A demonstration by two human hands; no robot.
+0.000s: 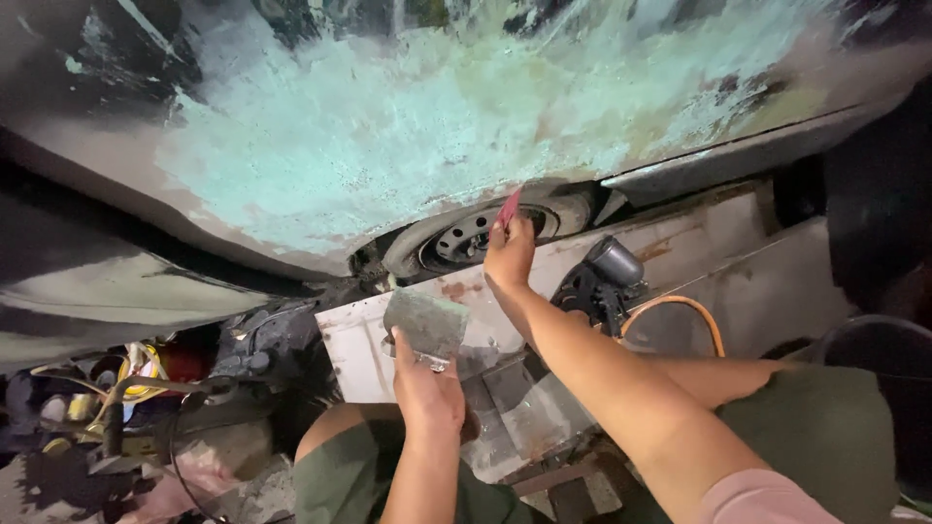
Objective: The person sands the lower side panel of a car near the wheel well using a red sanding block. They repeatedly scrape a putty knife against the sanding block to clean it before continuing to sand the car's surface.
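Head view: right hand [509, 254] presses red spreader [508, 207]

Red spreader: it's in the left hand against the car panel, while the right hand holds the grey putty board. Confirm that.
Not quite: the hands are swapped. In the head view the right hand holds the red spreader up by the car panel, while the left hand holds the grey putty board.

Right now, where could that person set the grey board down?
The pale metal panel beside the left hand has bare room, as does the flat stretch right of the power tool. The lower-left floor, with cables and tools, is crowded.
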